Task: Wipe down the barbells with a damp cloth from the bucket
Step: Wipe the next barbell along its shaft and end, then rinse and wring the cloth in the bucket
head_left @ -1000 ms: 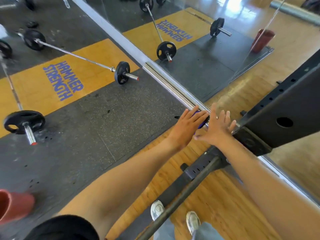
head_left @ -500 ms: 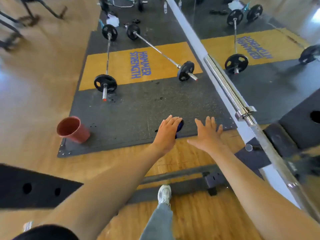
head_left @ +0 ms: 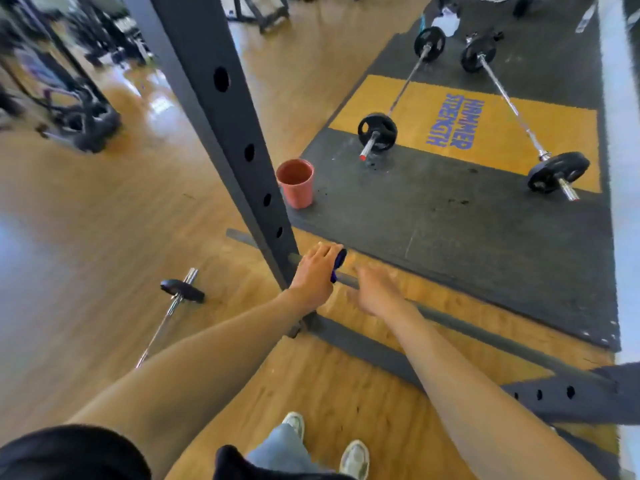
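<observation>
Presently we grip the blue damp cloth (head_left: pixel 338 265) around the grey racked barbell (head_left: pixel 485 336) with left hand (head_left: pixel 313 277); right hand (head_left: pixel 375 292) blurred, fingers unreadable; cloth may slip off.

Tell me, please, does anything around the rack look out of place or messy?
One barbell lies on the bare wooden floor left of the rack upright, apart from the two on the mat. Dark specks dot the mat.

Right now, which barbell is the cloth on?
The dark racked bar under the left hand, which grips the blue cloth; the others lie on the floor.
</observation>
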A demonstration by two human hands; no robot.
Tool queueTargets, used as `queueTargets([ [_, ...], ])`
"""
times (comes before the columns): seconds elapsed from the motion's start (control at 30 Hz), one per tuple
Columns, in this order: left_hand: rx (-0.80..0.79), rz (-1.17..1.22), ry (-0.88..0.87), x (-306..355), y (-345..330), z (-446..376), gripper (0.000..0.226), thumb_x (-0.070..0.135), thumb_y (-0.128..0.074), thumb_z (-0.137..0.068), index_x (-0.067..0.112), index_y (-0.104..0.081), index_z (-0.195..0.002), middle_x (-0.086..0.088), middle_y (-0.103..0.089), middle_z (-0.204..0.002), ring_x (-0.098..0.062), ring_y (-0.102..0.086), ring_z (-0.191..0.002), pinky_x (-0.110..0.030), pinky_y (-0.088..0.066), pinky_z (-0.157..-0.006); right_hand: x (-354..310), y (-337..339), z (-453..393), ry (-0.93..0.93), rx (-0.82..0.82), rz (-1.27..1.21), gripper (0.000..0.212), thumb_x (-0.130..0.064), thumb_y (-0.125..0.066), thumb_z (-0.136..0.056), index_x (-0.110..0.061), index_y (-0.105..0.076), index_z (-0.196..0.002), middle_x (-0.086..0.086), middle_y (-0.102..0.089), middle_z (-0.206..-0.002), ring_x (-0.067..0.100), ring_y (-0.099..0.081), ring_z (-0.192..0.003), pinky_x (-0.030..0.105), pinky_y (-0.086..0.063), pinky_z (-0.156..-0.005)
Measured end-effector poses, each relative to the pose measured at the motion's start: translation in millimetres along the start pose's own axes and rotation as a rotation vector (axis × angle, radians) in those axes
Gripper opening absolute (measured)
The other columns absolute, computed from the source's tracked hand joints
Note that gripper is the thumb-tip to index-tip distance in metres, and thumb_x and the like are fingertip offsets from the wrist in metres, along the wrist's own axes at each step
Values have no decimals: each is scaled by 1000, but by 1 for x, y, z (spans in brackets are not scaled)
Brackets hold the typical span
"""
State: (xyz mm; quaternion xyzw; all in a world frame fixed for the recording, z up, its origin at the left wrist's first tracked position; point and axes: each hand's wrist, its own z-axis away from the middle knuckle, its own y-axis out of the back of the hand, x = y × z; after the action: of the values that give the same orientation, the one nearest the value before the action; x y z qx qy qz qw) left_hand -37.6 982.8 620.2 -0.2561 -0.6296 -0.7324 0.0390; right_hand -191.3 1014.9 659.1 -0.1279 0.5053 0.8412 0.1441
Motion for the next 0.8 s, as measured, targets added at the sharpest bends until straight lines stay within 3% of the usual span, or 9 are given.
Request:
queueTargets([
  [0.07,17,4,62,-27,9,18,66,-4,-63,-84,14,-44,-145,-5,-48,-138,-30,-41,-130,-36,-39,-91,-33,-10,-6,60,-3,54,59,-43,-60,-97,-24,-42,-150,6,-48,-147,30,-41,-139,48,-40,-111],
  [0.2,88,46,187,-92,35,58,67,0,-64,-88,12,-42,-149,-8,-44,-151,-32,-36,-141,-43,-38,-111,-109,-36,-28,205,-36,192,54,-45,-56,-98,-26,-43,-147,8,-48,-147,32,-42,-137,46,-39,-109],
  [0.33,103,74,379,-173,48,125,74,-2,-63,-82,14,-40,-150,-6,-42,-152,-32,-34,-141,-48,-39,-110,-200,-83,-34,330,-178,301,67,-44,-56,-99,-25,-28,-157,8,-31,-160,31,-24,-150,51,-28,-118],
  [0.53,163,113,529,-315,77,192,71,-3,-64,-84,14,-42,-149,-5,-43,-151,-30,-33,-143,-46,-37,-112,-334,-157,-63,361,-283,415,75,-43,-57,-99,-29,-17,-161,9,-14,-168,29,-8,-155,51,-15,-123],
  [0.8,94,66,619,-487,133,249,70,-3,-64,-85,15,-42,-149,-5,-43,-152,-30,-35,-141,-43,-37,-111,-469,-201,-118,265,-299,392,69,-44,-53,-101,-28,-21,-160,8,-13,-169,28,-6,-156,50,-14,-124],
])
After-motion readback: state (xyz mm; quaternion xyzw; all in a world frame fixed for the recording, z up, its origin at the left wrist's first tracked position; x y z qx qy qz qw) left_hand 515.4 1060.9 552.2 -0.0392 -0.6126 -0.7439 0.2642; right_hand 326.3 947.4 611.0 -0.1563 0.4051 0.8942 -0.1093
